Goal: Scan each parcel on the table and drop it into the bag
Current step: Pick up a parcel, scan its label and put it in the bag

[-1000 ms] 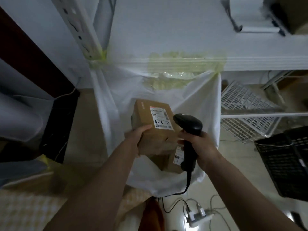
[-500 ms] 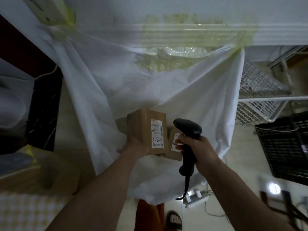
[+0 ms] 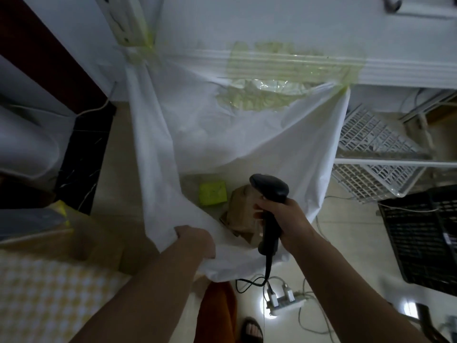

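Now that the brown parcel [image 3: 243, 214] has left the left hand [image 3: 195, 240] and lies inside the white bag [image 3: 247, 134] beside a green box [image 3: 213, 193], that hand grips the bag's near edge; the right hand [image 3: 284, 219] stays clamped on the scanner [image 3: 270, 191]. This parcel looks finished.

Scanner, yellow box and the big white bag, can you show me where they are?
scanner [image 3: 270, 188]: head view, on its black rounded head above the right hand.
yellow box [image 3: 213, 193]: head view, on its top face, inside the bag.
white bag [image 3: 247, 134]: head view, on the bare inner back wall.
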`<state>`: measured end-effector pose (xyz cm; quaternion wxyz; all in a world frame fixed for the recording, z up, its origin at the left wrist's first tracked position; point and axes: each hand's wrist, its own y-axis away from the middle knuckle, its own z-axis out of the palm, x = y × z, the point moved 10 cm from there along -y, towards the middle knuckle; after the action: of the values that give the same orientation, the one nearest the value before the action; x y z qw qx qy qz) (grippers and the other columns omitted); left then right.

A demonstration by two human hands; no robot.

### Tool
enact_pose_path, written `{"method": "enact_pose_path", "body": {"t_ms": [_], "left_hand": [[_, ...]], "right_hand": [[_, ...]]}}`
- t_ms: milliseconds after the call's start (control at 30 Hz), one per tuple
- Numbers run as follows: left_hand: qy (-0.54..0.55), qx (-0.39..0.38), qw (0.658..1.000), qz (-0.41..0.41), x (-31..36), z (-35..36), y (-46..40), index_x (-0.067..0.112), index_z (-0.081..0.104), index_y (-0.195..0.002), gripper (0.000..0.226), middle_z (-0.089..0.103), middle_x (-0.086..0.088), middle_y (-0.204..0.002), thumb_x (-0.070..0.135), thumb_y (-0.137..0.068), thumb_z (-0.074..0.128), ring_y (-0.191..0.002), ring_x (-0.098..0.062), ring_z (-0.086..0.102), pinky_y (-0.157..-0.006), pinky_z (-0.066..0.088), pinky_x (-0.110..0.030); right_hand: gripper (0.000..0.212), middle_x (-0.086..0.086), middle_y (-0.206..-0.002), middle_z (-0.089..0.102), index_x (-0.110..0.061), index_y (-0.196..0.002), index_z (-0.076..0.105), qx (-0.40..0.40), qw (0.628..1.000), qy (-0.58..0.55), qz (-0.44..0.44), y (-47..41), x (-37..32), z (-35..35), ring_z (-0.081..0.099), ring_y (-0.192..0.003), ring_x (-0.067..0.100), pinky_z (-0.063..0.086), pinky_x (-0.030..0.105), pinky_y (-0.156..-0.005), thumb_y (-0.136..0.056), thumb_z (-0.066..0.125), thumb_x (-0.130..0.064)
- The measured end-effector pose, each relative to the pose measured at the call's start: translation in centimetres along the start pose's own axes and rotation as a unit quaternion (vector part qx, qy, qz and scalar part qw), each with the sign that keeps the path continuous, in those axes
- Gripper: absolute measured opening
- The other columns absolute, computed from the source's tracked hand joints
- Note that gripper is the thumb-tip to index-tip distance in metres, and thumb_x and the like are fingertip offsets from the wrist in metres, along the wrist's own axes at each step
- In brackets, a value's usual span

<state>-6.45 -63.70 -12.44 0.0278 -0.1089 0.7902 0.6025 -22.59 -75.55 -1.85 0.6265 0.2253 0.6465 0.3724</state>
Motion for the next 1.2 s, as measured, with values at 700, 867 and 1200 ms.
{"method": "enact_pose_path", "body": {"t_ms": [700,867,1200], "left_hand": [[0.379,0.267,0.858,-0.222,-8.2,25.7,29.0,0.014,0.043,-0.138,0.053,0.049,-0.009,-0.14,0.046,-0.096,0.044,-0.127,-0.028,0.05,-0.099,0.04,-0.035],[0.483,0.21,0.789,-0.315,-9.4,40.1,34.9,0.013,0.042,-0.139,0.051,0.048,-0.008,-0.141,0.043,-0.098,0.044,-0.127,-0.027,0.049,-0.097,0.042,-0.034],[0.603,0.148,0.673,-0.403,-6.4,64.0,42.3,0.016,0.041,-0.142,0.054,0.047,-0.006,-0.142,0.046,-0.098,0.044,-0.128,-0.025,0.049,-0.096,0.043,-0.034]], "right_hand": [[0.009,0.012,-0.074,0.06,-0.001,-0.089,0.062,-0.328,0.91,0.248,-0.039,26.1,14.3,14.1,0.058,-0.064,0.024,0.047,0.034,-0.064,-0.083,0.067,0.002],[0.008,0.01,-0.073,0.06,-0.002,-0.083,0.065,-0.447,0.809,0.379,-0.053,34.9,22.7,19.5,0.06,-0.07,0.023,0.045,0.031,-0.064,-0.079,0.071,-0.004],[0.026,0.007,-0.1,0.072,-0.011,-0.106,0.066,-0.523,0.67,0.524,-0.048,49.4,38.6,23.4,0.069,-0.091,0.017,0.047,0.036,-0.082,-0.082,0.073,-0.015]]}}
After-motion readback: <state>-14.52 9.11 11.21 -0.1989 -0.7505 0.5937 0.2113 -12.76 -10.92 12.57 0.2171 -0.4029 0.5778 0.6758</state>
